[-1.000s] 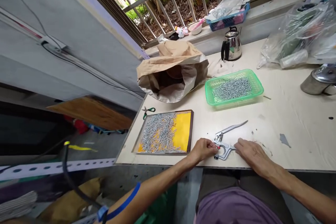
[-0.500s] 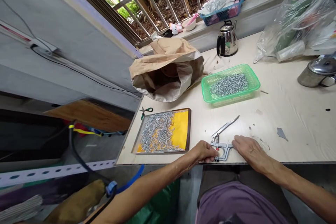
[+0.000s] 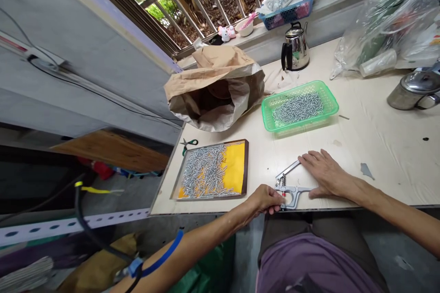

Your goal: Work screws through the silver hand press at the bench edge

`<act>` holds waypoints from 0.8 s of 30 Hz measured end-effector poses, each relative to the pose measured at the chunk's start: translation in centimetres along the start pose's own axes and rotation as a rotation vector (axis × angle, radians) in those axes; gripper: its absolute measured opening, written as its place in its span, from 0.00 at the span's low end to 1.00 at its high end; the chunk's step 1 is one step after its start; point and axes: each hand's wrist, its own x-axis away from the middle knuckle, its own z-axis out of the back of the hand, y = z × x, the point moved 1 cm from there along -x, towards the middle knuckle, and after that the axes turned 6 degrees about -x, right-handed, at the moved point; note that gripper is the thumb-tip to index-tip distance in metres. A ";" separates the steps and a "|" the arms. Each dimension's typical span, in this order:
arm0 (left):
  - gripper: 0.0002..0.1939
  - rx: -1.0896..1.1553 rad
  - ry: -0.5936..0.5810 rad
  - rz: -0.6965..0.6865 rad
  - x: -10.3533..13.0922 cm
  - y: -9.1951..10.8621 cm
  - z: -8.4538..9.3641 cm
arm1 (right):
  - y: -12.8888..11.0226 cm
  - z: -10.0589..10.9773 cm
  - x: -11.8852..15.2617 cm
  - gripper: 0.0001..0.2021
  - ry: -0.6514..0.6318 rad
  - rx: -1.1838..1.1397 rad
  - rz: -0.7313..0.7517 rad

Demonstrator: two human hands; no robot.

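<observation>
Silver snap pliers [image 3: 294, 194] with a spring and a red part at the jaw lie at the table's front edge, handles spread apart. My left hand [image 3: 267, 199] is closed at the jaw, thumb and fingertips pinched together. Whatever sits between those fingertips is too small or hidden to name. Spanning the spread handles is my right hand [image 3: 325, 174], with fingers over the end of the upper handle and the thumb by the lower one. Left of the pliers, a shallow tray [image 3: 245, 169] with a yellow bottom holds a mass of small silver metal pieces [image 3: 204, 171].
A green plastic basket [image 3: 299, 126] with similar metal pieces stands behind the pliers. Green-handled scissors [image 3: 189, 144] lie by the tray. Farther back are an open brown paper bag [image 3: 213, 68], a kettle [image 3: 298, 48], a steel mug [image 3: 410, 94] and a plastic bag [image 3: 381, 32].
My right hand has opened wider and moved up from the lower handle, its fingers now reaching over the upper handle. My left hand stays at the jaw.
</observation>
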 end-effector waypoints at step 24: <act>0.23 -1.024 0.530 -0.962 -1.9 4.6 -3.3 | -0.9 -1.3 2.8 0.15 0.174 0.079 0.021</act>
